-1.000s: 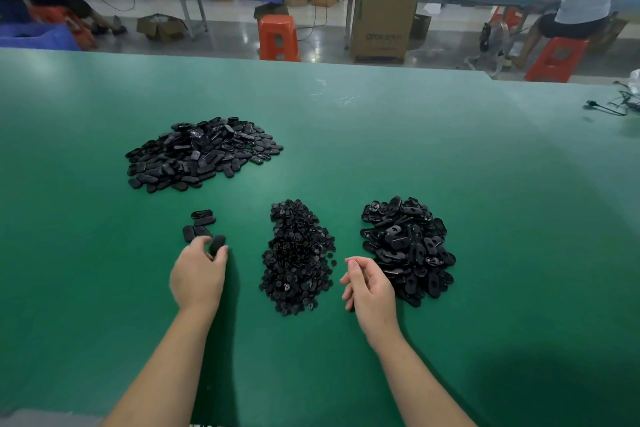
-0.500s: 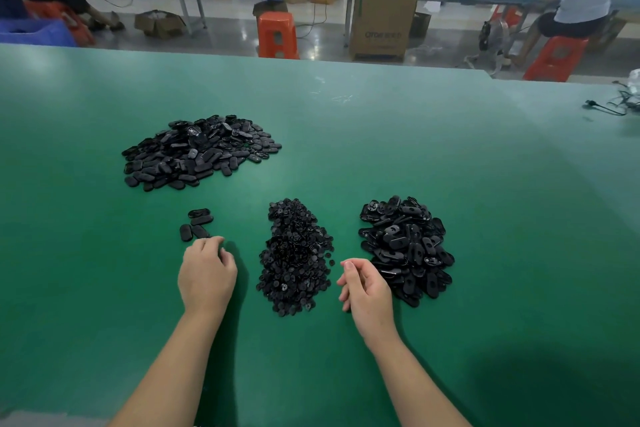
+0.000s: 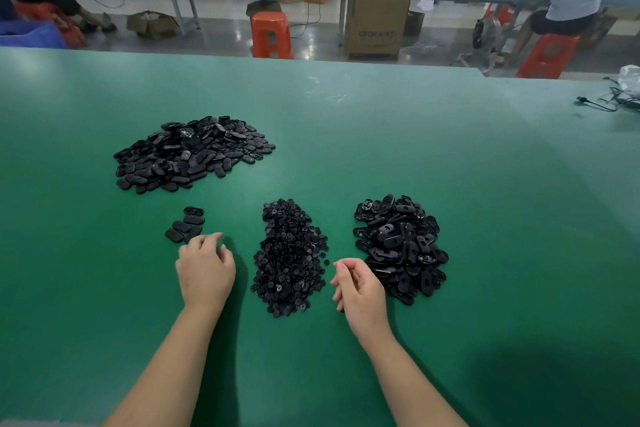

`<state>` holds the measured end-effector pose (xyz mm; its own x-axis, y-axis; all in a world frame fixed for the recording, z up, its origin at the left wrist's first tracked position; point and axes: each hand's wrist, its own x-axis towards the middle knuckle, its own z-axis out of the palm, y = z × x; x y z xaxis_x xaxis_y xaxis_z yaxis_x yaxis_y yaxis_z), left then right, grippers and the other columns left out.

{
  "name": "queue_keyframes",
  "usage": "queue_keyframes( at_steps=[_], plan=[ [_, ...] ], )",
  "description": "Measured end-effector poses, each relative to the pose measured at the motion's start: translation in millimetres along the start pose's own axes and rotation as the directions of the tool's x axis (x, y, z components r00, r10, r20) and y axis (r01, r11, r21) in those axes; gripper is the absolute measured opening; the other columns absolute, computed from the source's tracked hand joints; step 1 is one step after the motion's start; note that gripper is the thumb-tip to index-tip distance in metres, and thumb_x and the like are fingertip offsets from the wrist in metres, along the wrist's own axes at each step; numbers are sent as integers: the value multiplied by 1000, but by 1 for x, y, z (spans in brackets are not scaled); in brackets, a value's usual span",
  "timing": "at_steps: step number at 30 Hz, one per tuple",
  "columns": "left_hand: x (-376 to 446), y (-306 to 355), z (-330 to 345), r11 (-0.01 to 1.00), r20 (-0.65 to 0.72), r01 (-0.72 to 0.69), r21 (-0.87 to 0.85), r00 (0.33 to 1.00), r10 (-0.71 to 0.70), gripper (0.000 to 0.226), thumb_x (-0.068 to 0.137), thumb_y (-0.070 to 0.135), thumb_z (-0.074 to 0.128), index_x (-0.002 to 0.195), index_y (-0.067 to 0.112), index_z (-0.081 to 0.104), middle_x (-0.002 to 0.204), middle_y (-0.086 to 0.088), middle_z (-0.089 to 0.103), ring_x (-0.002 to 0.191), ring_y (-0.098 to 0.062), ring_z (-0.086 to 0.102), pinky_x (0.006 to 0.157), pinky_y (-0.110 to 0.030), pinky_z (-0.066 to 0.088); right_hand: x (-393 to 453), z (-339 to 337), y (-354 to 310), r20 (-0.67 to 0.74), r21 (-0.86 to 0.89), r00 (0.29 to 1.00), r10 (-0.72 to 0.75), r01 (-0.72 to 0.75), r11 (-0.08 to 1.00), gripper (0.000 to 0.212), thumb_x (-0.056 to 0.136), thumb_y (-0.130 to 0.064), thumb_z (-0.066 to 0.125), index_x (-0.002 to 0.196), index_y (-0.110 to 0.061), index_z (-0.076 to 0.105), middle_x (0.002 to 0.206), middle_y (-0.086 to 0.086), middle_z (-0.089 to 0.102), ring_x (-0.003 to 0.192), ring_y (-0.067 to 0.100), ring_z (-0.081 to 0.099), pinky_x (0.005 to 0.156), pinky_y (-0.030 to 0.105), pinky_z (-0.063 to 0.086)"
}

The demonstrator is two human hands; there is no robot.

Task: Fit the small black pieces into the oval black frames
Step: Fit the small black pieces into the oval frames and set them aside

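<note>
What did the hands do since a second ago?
The left hand let go of an oval piece beside the small group of ovals and drew back toward the person. The right hand, loosely curled, barely moved. The three heaps on the green table stayed put.

orange stool (image 3: 271, 34), cardboard box (image 3: 378, 23) beyond green table (image 3: 381, 121)

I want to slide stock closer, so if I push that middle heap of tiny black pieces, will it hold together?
Probably not. The heap of small pieces is loose, with strays already at its edge, so it would likely spread. The pieces look thin and light, and should skid easily on the smooth green table.
</note>
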<state>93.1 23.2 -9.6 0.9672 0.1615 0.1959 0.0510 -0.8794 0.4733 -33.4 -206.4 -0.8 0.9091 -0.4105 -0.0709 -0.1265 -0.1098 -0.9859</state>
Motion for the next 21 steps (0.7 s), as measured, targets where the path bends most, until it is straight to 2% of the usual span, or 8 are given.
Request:
queue_keyframes(
  at_steps=[4,9,12,15,16,18,21],
  plan=[
    [-11,23,10,989,51,-20,-149,998,28,28,100,20,52,121,13,70,119,-9,66,115,-27,55,101,-45,38,0,1,1,0,-13,1000,10,-10,1000,15,104,-19,54,94,-22,65,75,-7,68,56,6,55,52,29,50],
    [-27,35,21,983,75,-140,-118,986,149,32,97,16,51,122,21,70,110,1,63,101,-19,57,93,-40,38,2,3,1,19,-39,1000,23,-22,999,16,103,-15,53,96,-22,66,75,-7,68,57,5,55,53,28,51],
    [-25,34,21,981,104,-122,-150,985,138,35,97,16,49,125,24,68,110,2,61,99,-17,57,93,-38,36,6,4,0,47,-59,998,53,-50,997,17,103,-16,54,96,-24,66,76,-4,69,57,6,55,53,29,48],
    [-25,33,21,980,103,-142,-139,982,157,35,98,19,50,125,26,69,104,4,58,95,-16,56,93,-37,36,15,-4,-7,68,-229,997,-43,58,972,14,102,-17,56,96,-26,66,78,-1,68,54,3,48,53,23,41],
    [-25,33,22,980,102,-147,-134,982,161,34,97,20,51,125,26,70,103,4,57,94,-16,56,93,-37,36,21,-9,-11,80,-353,992,-102,124,927,12,101,-18,56,100,-24,67,82,-5,67,57,1,48,56,20,42],
    [-25,32,22,980,102,-145,-134,982,160,34,97,22,51,125,26,70,102,4,57,94,-16,56,93,-36,36,36,-23,-23,93,-626,974,-208,220,748,16,101,-22,56,113,-20,67,102,-9,63,70,-2,56,67,20,49],
    [-24,33,22,979,98,-135,-151,984,151,31,98,24,52,122,27,71,102,5,57,92,-15,56,94,-35,36,61,-46,-37,51,-850,967,-251,174,498,26,101,-30,56,123,-19,64,118,-1,58,95,17,62,75,30,52]
  ],
)
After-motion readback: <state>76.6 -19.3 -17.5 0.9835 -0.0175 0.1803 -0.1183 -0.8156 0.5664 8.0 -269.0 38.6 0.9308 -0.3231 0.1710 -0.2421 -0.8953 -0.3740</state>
